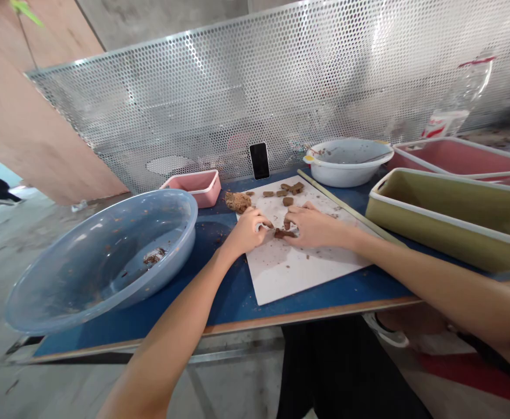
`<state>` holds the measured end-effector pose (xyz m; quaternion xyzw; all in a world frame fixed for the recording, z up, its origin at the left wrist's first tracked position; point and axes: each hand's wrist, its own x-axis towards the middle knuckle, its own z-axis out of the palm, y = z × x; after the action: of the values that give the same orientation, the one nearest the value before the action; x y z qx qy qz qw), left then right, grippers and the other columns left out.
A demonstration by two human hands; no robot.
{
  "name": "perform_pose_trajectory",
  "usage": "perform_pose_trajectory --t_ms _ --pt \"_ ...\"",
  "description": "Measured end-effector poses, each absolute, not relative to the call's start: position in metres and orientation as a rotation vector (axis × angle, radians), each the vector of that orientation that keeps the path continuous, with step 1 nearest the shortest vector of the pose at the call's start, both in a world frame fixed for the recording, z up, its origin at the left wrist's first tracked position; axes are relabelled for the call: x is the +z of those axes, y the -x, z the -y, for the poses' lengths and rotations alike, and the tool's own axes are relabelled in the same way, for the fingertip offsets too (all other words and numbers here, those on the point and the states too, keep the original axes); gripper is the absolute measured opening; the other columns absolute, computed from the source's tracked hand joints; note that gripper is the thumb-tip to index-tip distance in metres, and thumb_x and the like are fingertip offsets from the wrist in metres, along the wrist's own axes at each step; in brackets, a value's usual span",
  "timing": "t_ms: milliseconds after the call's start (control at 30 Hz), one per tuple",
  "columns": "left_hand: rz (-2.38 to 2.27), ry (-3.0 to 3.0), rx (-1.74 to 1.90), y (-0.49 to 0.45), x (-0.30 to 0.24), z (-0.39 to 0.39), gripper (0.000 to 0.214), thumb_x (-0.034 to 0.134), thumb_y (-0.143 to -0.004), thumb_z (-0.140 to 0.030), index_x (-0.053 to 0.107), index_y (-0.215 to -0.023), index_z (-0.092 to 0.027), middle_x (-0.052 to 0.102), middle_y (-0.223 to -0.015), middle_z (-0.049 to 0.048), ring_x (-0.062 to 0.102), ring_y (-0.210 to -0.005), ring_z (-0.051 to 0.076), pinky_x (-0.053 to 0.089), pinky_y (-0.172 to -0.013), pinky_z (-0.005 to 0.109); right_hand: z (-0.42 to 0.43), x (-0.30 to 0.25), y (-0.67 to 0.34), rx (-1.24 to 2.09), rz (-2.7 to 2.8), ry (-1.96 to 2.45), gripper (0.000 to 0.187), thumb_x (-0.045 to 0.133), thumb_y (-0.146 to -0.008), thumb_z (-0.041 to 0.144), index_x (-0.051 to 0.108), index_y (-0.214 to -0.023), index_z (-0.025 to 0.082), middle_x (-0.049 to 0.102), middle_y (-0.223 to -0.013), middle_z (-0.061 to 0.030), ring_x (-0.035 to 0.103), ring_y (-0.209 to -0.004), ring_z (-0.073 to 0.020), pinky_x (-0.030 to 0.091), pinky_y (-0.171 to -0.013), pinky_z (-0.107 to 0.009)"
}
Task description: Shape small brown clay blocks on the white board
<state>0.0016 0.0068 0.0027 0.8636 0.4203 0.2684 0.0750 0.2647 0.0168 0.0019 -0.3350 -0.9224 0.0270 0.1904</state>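
Note:
On a white board point(266, 279), my right hand point(313, 228) has its fingers closed round a dark brown, clay-like piece point(284, 233). My left hand point(249, 230) is just to the left, thumb and fingers curled in a pinch towards that piece. Whatever is between the left fingertips is too small to make out. Several small brown blocks point(288, 201) lie on the board beyond my hands, some bunched together. A rough, crumbly tan lump point(238, 201) sits at the board's far left corner. Brown crumbs are scattered across the board.
A large blue basin point(102, 256) with brown debris stands left, a small pink tub point(206, 189) behind it. A phone point(260, 160) leans on the perforated metal screen point(220, 93). Right are a pale stick point(350, 206), white bowl point(346, 171), green planter point(438, 218), pink planter point(468, 157) and bottle point(455, 105).

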Motion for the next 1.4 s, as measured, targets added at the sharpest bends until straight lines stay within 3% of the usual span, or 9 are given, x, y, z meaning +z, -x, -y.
perform_pose_trajectory --t_ms 200,333,567,733,1100,1233,1400 --pt "-1.281 -2.554 0.853 -0.002 -0.001 -0.008 0.04 0.065 -0.086 0.003 0.084 -0.112 -0.02 0.08 -0.11 0.0079 0.068 -0.112 0.03 0.059 -0.105 0.046 -0.017 0.001 -0.265 0.099 2.601 0.953 0.024 0.076 -0.1 0.045 0.068 -0.093 0.023 0.076 -0.105 -0.0104 0.068 -0.09 -0.0277 0.048 -0.097 -0.051" --pt "-1.277 -2.561 0.851 -0.002 -0.002 -0.009 0.038 0.065 -0.086 0.002 0.083 -0.111 -0.02 0.08 -0.109 0.0079 0.068 -0.113 0.03 0.059 -0.107 0.047 -0.017 -0.001 -0.264 0.099 2.598 0.973 0.025 0.073 -0.101 0.047 0.065 -0.095 0.024 0.074 -0.108 -0.0112 0.068 -0.093 -0.0295 0.046 -0.1 -0.054" --pt "-1.34 -2.548 0.953 0.002 -0.003 -0.01 0.048 0.06 -0.087 0.004 0.082 -0.123 -0.018 0.076 -0.114 0.0095 0.068 -0.114 0.029 0.058 -0.108 0.046 -0.028 0.005 -0.27 0.066 2.26 1.138 0.023 0.053 -0.105 0.037 0.06 -0.122 0.022 0.068 -0.127 -0.0182 0.067 -0.117 -0.038 0.045 -0.11 -0.06" --pt "-1.438 -2.501 1.004 0.006 -0.004 -0.013 0.047 0.057 -0.089 0.002 0.083 -0.123 -0.017 0.074 -0.108 0.0092 0.067 -0.112 0.029 0.058 -0.106 0.044 -0.051 0.018 -0.296 0.024 2.004 1.329 0.032 0.053 -0.104 0.036 0.058 -0.132 0.021 0.065 -0.13 -0.0196 0.064 -0.125 -0.0415 0.044 -0.113 -0.064" --pt "-1.518 -2.488 0.998 0.006 -0.008 -0.014 0.045 0.058 -0.088 0.001 0.082 -0.121 -0.019 0.073 -0.107 0.0092 0.066 -0.109 0.029 0.059 -0.104 0.044 -0.065 0.008 -0.301 0.02 1.872 1.377 0.029 0.056 -0.101 0.039 0.059 -0.124 0.022 0.066 -0.132 -0.0209 0.064 -0.127 -0.0414 0.046 -0.113 -0.064" --pt "-1.646 -2.535 1.078 0.013 -0.007 -0.024 0.044 0.062 -0.092 -0.004 0.078 -0.13 -0.02 0.072 -0.12 0.0118 0.064 -0.121 0.032 0.054 -0.116 0.05 -0.063 0.008 -0.298 0.021 1.879 1.384 0.028 0.056 -0.1 0.039 0.06 -0.122 0.022 0.068 -0.128 -0.02 0.065 -0.123 -0.0408 0.048 -0.11 -0.062" --pt "-1.92 -2.675 0.882 0.03 0.017 -0.056 0.049 0.084 -0.097 -0.029 0.076 -0.145 -0.022 0.061 -0.15 0.0186 0.052 -0.142 0.043 0.044 -0.127 0.06 -0.066 0.007 -0.3 0.049 1.886 1.425 0.031 0.054 -0.101 0.04 0.062 -0.123 0.021 0.068 -0.13 -0.0199 0.066 -0.126 -0.0417 0.047 -0.112 -0.062"
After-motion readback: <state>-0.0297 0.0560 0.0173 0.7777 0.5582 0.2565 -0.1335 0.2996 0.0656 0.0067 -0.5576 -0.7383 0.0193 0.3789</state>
